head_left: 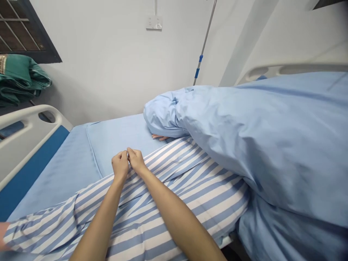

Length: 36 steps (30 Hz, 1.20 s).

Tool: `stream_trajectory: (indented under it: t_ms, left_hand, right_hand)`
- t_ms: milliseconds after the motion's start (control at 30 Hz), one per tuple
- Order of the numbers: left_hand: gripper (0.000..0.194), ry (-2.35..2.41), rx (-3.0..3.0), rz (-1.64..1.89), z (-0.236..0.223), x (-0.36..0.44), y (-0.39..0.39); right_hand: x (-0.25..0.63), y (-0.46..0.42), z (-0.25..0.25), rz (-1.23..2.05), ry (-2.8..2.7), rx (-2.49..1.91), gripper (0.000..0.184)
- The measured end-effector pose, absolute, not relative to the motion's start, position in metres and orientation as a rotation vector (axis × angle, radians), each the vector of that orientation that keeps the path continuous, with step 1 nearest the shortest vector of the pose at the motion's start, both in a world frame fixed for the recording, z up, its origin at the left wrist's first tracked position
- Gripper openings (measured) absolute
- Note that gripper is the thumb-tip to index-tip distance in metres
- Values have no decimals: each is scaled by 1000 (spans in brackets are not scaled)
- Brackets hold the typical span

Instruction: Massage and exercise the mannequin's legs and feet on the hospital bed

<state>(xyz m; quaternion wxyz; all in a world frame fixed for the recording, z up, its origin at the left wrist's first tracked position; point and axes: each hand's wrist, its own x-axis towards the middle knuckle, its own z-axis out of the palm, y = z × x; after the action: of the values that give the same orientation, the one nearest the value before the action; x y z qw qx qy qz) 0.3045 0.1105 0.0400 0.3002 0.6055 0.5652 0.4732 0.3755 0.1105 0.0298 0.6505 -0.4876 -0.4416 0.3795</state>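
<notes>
My left hand [120,165] is closed in a fist, thumb side toward the other hand. Right beside it, my right hand [136,159] is closed too, and the two nearly touch. Both are over the far edge of a blue-and-white striped garment [195,195], worn by a figure lying on the bed. Whatever the curled fingers hold, if anything, is hidden. A bit of bare skin [3,235] shows past the garment's cuff at lower left. Fingertips of another hand [160,137] peek out from under the light blue quilt [231,119].
Light blue sheeting [114,137] covers the bed. A white and blue end board [32,145] rises at left, and a pale rail [272,69] at far right. An infusion pole [202,54] stands by the wall near a socket [154,22]. Folded green cloth [24,74] lies at upper left.
</notes>
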Motion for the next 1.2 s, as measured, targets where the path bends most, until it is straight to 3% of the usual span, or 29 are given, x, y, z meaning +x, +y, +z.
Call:
stream_trajectory:
  t_ms: [267,467,567,967,1200]
  left_hand:
    - [42,1624,1753,1158,23,310,105]
    - [32,1583,1892,1092,22,309,106]
    - [42,1590,1831,1148,21,310,103]
    - [41,1452,1446,1328,53,353,112]
    - [37,1566,1609,1210,35,358,107]
  right_hand:
    - [377,101,43,693,-1142,-1341,43]
    - [398,89,61,394,-1584,-1355,38]
    - [407,87,50,425,-1514,-1388,43]
    - [422,106,37,794,-1059,-1154,43]
    - [421,101,43,712,-1114,-1246,39]
